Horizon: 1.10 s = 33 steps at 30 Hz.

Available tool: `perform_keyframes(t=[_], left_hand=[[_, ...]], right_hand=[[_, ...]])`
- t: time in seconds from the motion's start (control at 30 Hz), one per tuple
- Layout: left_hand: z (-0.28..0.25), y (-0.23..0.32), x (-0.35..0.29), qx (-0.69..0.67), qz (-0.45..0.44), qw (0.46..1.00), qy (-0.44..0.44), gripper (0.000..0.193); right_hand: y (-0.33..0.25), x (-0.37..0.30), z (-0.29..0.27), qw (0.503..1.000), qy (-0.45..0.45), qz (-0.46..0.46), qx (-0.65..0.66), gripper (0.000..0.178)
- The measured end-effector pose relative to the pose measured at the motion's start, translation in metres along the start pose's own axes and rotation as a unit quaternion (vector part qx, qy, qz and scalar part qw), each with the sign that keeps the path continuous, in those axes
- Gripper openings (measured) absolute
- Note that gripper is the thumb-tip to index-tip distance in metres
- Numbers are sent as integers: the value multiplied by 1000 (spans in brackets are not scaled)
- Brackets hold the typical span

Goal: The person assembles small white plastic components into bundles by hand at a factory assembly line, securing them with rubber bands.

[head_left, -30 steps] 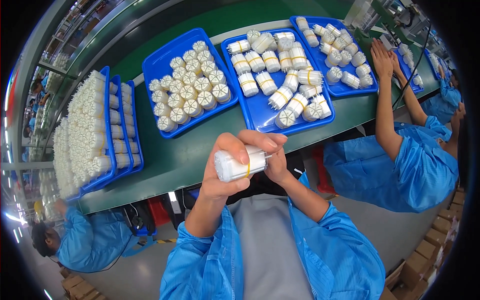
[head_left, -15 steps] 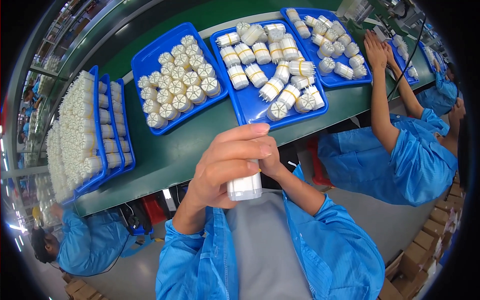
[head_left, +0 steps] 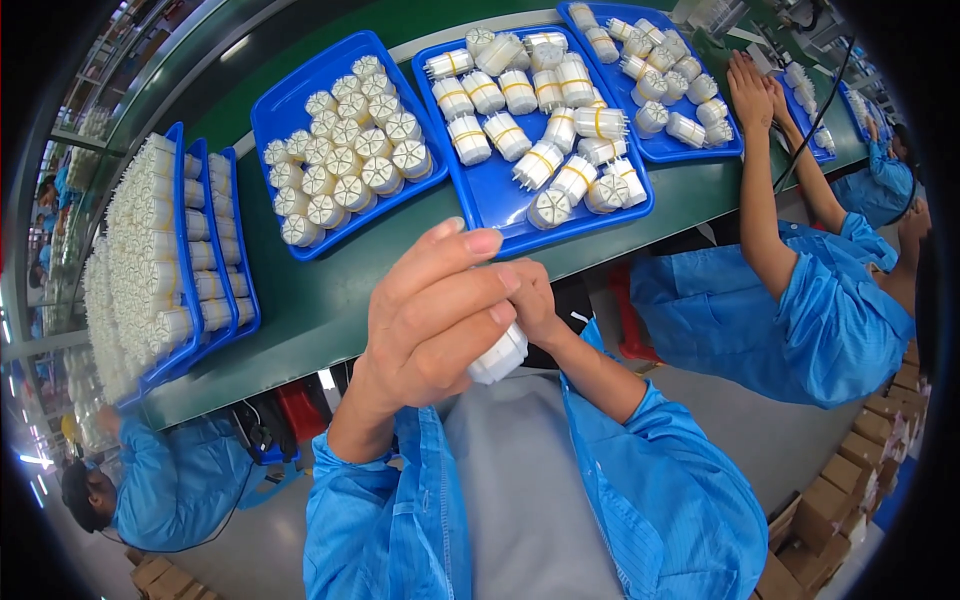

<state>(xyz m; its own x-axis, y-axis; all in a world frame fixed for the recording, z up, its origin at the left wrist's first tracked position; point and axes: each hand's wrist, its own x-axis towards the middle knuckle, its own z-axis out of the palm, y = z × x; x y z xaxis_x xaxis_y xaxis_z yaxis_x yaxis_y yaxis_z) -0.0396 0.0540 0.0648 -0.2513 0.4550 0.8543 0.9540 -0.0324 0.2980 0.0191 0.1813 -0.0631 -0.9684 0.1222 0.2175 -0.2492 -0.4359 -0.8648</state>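
We see the green counter (head_left: pixel 300 300) sweep across the frame, its front edge climbing from the lower left toward the right; open green surface shows between the trays at left and our hands. Grey floor (head_left: pixel 720 440) fills the room behind, with a co-worker in blue (head_left: pixel 740 310) at right and a second co-worker (head_left: pixel 180 490) at lower left. Along the upper frame we count three nearer trays: the left tray (head_left: pixel 290 105), the middle tray (head_left: pixel 500 205) and the right tray (head_left: pixel 670 150), each holding white cylinders; upright stacked trays (head_left: pixel 180 160) stand at far left. At centre, our left hand (head_left: pixel 425 325) curls its fingers over one white piece (head_left: pixel 498 360), whose lower end juts out beneath them. Our right hand (head_left: pixel 535 300) sits close behind those fingertips, partly hidden; we cannot tell its grip.
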Motion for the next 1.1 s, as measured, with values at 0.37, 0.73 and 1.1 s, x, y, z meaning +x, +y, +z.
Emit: perform_keyframes(t=[0.37,0.73,1.1], left_hand=[[-8,-2,2,66,-90,993,-37,53],[-4,-1,-5,59,-235,970,-9,51],[-3,9,-17,-292,-489,820,59,41]], right_hand=[[10,-5,-3,999,20,14,30,47],[0,-2,-4,998,-15,45,47,47],[4,-1,-4,999,-15,21,33,48]])
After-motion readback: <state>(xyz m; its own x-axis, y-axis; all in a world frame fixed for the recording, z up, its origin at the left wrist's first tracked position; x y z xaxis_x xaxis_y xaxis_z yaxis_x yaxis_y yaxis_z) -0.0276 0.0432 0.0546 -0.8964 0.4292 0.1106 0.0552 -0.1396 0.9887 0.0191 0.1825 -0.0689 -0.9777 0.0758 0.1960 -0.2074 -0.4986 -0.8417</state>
